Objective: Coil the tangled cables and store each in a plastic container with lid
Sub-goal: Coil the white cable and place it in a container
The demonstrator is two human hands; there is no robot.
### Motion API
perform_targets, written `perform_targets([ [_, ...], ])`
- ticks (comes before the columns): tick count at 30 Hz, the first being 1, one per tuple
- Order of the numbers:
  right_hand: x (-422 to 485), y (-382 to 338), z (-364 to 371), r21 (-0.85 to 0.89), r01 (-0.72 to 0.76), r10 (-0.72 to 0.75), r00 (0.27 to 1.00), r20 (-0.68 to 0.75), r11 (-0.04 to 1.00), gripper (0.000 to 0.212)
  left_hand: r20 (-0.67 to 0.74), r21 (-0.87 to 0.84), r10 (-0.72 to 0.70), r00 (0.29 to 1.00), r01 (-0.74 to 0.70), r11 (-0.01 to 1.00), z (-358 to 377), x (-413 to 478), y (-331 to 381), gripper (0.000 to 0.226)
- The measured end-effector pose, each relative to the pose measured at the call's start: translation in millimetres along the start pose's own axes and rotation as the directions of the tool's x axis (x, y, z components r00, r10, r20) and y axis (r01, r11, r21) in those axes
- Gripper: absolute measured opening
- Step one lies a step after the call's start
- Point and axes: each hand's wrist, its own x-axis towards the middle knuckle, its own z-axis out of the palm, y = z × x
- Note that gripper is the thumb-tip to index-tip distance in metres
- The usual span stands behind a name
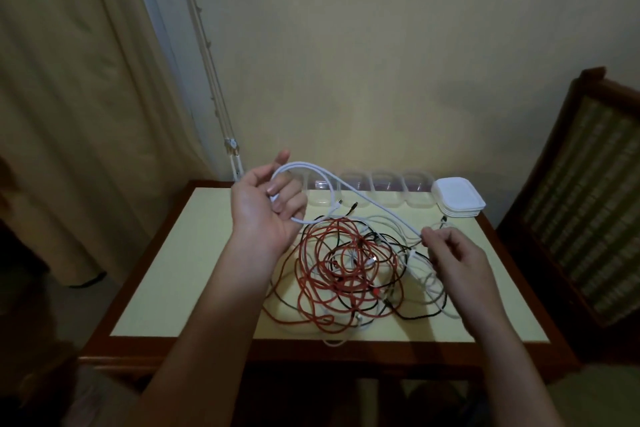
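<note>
A tangle of red, black and white cables lies in the middle of the table. My left hand is raised above the table's far left part, holding looped turns of a white cable. That cable runs down to the right, where my right hand pinches it between fingertips above the pile's right side. Several clear plastic containers stand in a row along the far edge. A stack of white lids sits at the row's right end.
The small table has a pale yellow top and a dark wooden rim. A wooden chair with a striped back stands close on the right. A curtain hangs at the left, a plain wall behind.
</note>
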Motion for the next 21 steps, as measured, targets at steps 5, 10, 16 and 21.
perform_targets([
  [5,-0.1,12.1,-6.6,-0.073,0.06,-0.065,0.995,-0.073,0.996,0.017,-0.059,0.028,0.071,0.996,-0.069,0.997,-3.3,4.5,10.3,0.022],
  [10,0.6,8.6,-1.3,-0.355,0.237,-0.28,0.957,-0.074,0.904,0.018,-0.005,0.378,0.272,0.962,-0.25,0.891,1.7,2.4,-4.7,0.028],
  [16,-0.2,-10.1,8.6,-0.413,0.41,-0.438,0.899,0.031,0.813,0.03,0.294,0.797,0.246,0.924,-0.379,0.471,2.6,-5.2,-30.4,0.036],
  [21,-4.9,-38.0,19.0,-0.351,0.452,-0.473,0.881,0.028,0.82,0.041,0.349,0.889,0.024,0.937,-0.34,0.307,0.6,-8.4,-48.2,0.036],
])
